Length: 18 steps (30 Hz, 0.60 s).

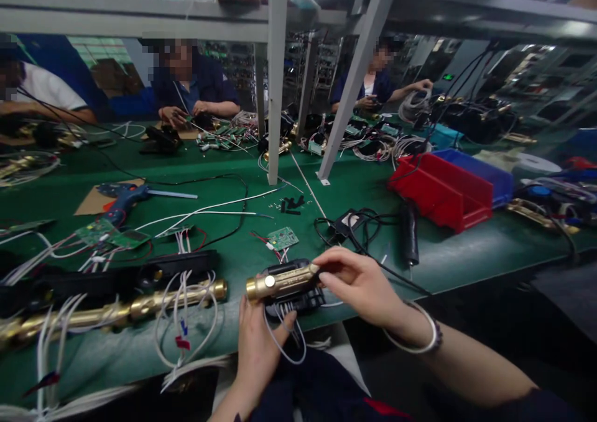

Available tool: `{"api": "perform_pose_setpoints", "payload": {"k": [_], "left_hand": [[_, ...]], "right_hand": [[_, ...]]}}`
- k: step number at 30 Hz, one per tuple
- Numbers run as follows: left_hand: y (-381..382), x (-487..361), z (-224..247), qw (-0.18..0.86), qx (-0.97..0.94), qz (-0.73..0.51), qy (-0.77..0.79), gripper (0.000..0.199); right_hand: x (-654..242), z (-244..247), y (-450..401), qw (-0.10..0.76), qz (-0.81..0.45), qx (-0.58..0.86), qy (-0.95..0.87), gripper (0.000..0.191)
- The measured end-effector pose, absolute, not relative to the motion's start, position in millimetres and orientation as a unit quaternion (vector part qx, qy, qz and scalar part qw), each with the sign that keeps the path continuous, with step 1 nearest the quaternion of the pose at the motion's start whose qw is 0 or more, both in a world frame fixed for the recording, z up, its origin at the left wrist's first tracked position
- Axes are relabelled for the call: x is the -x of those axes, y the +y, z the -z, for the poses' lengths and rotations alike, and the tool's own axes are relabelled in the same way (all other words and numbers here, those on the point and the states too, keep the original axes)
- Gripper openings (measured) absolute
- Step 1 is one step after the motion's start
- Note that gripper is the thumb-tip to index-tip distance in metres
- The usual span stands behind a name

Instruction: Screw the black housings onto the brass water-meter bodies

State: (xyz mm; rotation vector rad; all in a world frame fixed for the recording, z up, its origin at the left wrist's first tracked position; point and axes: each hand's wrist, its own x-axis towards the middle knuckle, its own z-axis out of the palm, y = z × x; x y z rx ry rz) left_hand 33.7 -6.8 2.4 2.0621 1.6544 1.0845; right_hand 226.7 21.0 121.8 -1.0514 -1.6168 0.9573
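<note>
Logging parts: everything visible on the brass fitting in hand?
The brass fitting is a gold, metal-looking tube with a wider left collar, a round bright disc and unreadable relief. It lies against a black housing at the near edge of the green bench, right end higher in view. The left-hand grip holds the collar end; the right-hand grip touches the other.

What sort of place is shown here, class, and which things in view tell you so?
Likely an electronics assembly workshop: a wired circuit board and a blue glue gun are on a green bench, and other people handle parts across it.
</note>
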Motion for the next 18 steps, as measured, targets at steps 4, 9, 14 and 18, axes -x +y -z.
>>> {"api": "perform_pose_setpoints", "payload": {"k": [4, 9, 14, 18], "left_hand": [[-16.0, -36.9, -1.0, 0.064, -0.702, -0.379, 0.6, 0.042], [-24.3, -42.8, -0.8, 0.007, -0.67, -0.387, 0.633, 0.047], [-25.8, -44.3, -2.2, -0.049, -0.667, -0.401, 0.626, 0.041], [-26.1, -43.3, -5.1, -0.098, -0.677, -0.411, 0.602, 0.037]], "right_hand": [[-211.7, -89.8, -8.1, 0.464, -0.086, 0.36, -0.805, 0.025], [-191.6, -61.2, -13.4, 0.381, -0.059, 0.339, -0.858, 0.017], [-191.9, -56.1, -10.1, 0.385, -0.099, 0.363, -0.842, 0.022], [-199.3, -52.2, -20.1, 0.363, -0.074, 0.39, -0.843, 0.03]]}}
